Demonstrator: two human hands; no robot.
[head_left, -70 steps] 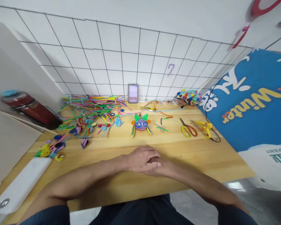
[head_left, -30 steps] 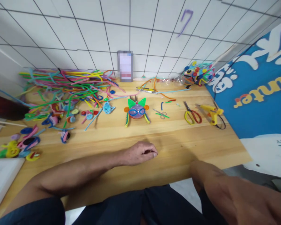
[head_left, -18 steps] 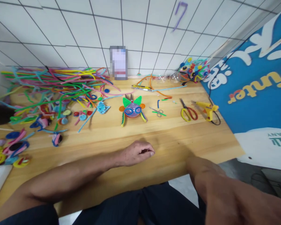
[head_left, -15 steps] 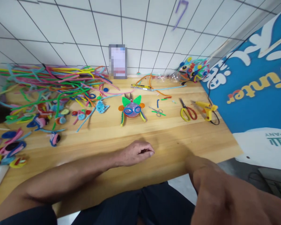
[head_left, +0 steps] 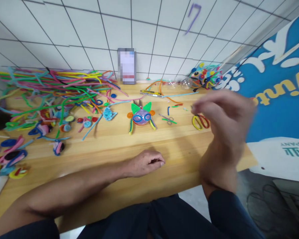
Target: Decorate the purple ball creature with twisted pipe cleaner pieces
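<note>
My left hand [head_left: 146, 163] rests on the wooden table near its front edge. Its fingers are loosely curled, thumb against forefinger, and nothing shows in them. Raised above the right side of the table is my right hand [head_left: 225, 129], bent at the wrist and blurred by motion, so its grip is unclear. Beyond my left hand stands a craft figure [head_left: 141, 117] with a clear purple ball body, green ears, blue glasses, orange coils at the sides and yellow-green legs. Red-and-yellow scissors [head_left: 197, 122] lie partly behind my right hand. Small scissors [head_left: 167, 119] lie beside the figure.
Many coloured pipe cleaners [head_left: 64, 81] are heaped at the back left, with small pipe-cleaner pieces [head_left: 41, 127] before them. A phone [head_left: 127, 68] leans on the tiled wall. A utility knife [head_left: 150, 93], clear balls [head_left: 185, 83] and a decorated ball [head_left: 206, 76] lie along the back.
My right hand has swung up from the lower right corner and now hides the yellow glue gun. My left hand and the craft figure have stayed in place.
</note>
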